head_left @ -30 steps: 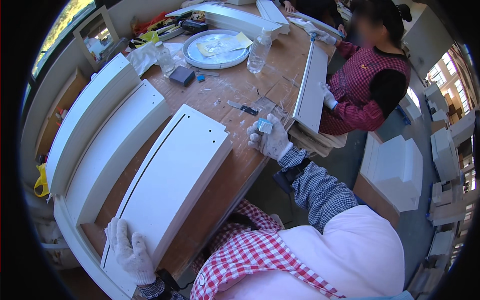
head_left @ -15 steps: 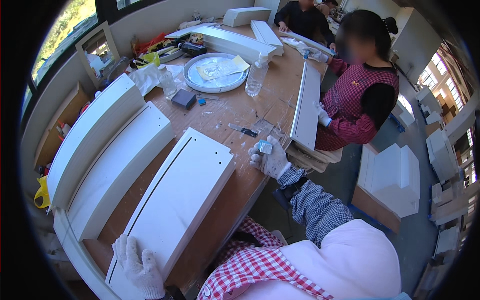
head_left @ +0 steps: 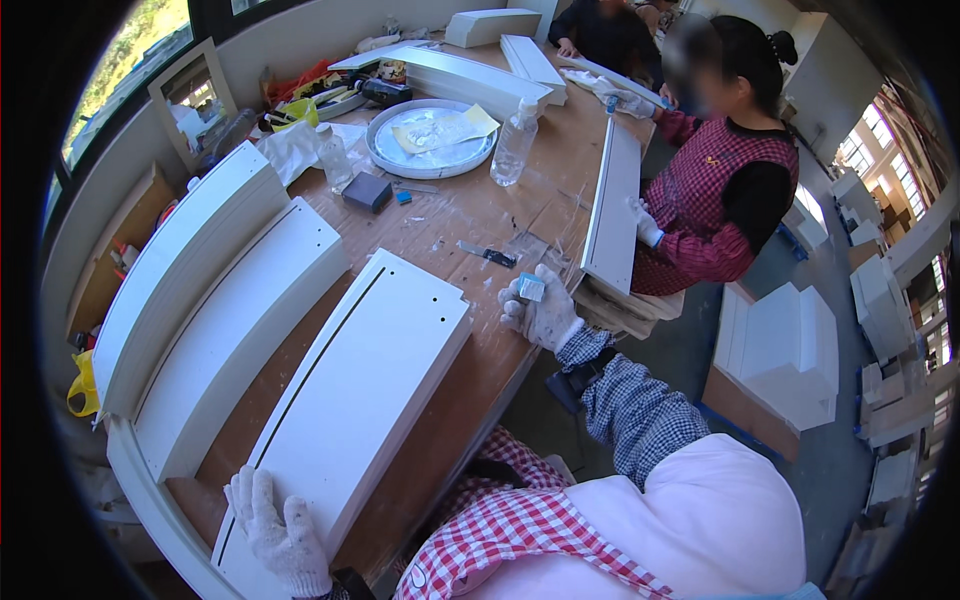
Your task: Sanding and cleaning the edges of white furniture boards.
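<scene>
My left hand (head_left: 277, 532), in a white knit glove, lies flat with spread fingers on the near end of a white panel (head_left: 350, 390). The panel is gently curved, with a dark groove along its left side and two small holes near its far end. Beyond the table's near edge, right of the panel, my gloved right hand (head_left: 548, 318) grips a small blue-and-white block (head_left: 531, 288) between thumb and fingers. The block is clear of the panel. On the table ahead of that hand lies a utility knife (head_left: 490, 257).
Two more curved white pieces, one panel (head_left: 240, 335) and one taller (head_left: 185, 290), stand at left. Farther back are a round tray (head_left: 385, 165), clear bottles (head_left: 514, 145), a dark block (head_left: 367, 193) and a power drill (head_left: 385, 92). At right a co-worker (head_left: 715, 190) handles another panel (head_left: 612, 215).
The view has shifted very slightly. The co-worker at right has turned their head a little. Both my hands keep about the same place and grip.
</scene>
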Available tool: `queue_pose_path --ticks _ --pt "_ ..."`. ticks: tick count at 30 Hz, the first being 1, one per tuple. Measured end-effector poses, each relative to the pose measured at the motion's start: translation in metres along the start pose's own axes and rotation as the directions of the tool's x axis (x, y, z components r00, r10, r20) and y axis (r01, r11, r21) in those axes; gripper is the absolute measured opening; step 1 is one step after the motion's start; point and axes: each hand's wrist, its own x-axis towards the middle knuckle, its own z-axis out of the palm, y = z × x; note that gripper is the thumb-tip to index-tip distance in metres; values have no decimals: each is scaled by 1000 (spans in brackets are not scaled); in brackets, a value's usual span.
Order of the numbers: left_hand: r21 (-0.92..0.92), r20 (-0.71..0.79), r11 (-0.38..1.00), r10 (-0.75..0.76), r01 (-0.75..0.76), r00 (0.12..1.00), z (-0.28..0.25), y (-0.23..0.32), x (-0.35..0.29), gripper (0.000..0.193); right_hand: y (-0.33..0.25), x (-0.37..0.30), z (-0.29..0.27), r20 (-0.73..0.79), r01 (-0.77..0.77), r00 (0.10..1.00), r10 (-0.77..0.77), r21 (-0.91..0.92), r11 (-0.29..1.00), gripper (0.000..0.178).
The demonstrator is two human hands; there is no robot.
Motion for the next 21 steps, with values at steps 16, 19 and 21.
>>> queue_pose_path --ticks 16,19,21 --pt "29 -14 999 28 -27 1000 0 1 2 38 0 2 -5 61 -22 998 22 4 1000 56" --pt "53 -2 998 45 -45 999 4 -4 -1 37 -1 2 -5 56 -34 998 34 7 999 56" --pt "-120 97 927 -346 356 933 20 -18 -11 53 0 1 -3 43 -12 999 12 -11 1000 57"
